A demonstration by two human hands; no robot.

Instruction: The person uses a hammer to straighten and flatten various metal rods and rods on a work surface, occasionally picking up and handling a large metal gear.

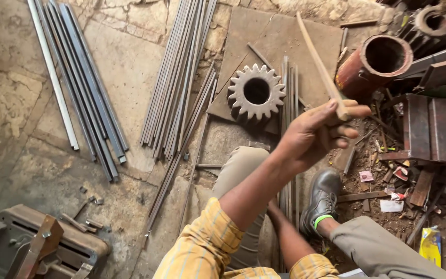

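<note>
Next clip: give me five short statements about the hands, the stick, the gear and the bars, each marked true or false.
1. One hand is raised, gripping a wooden stick. True.
2. The gear hangs from the stick. False: it rests on the floor by a flat plate.
3. Long metal bars lie in bundles on the stone floor. True.
4. The other hand also holds the stick. False: that arm reaches down between the knees, its hand hidden.
5. The rusty pipe stands upright. False: it lies on its side.

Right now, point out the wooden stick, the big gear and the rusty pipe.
wooden stick (317,61), head view, mid shaft above the hand.
big gear (239,95), head view, left side of toothed ring.
rusty pipe (350,77), head view, outer wall below the open mouth.
</note>
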